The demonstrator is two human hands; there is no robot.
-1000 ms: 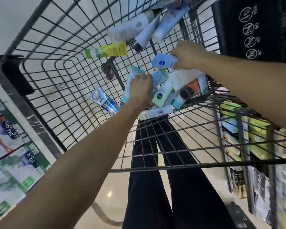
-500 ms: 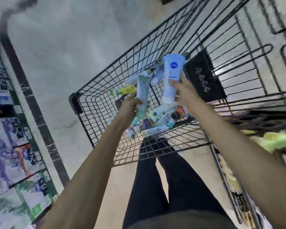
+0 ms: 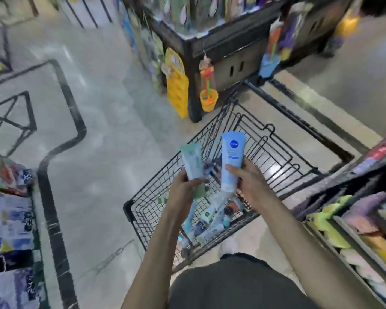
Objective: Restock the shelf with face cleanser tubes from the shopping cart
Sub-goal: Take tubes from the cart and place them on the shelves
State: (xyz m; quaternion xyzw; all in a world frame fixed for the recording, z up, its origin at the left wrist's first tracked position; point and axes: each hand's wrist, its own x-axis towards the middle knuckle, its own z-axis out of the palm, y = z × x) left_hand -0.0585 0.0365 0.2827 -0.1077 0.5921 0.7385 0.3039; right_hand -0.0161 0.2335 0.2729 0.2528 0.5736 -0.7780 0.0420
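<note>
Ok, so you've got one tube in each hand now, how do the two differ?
The blue tube in the right hand is light blue with a round dark-blue logo; the green tube in the left hand is pale mint green. The blue tube looks wider and reaches higher than the green one. Both are held with the flat crimped end up, over the shopping cart.

My feed is soft all over, smeared by motion. The floor (image 3: pixel 103 166) is evenly lit and pale, with a bright glare patch showing through the shopping cart (image 3: pixel 274 172) wire. The shelf (image 3: pixel 354 221) on my right and the goods at the left edge are blurred into streaks of colour. Straight floor lines bow near the borders from the wide lens. Shadows are faint.
</note>
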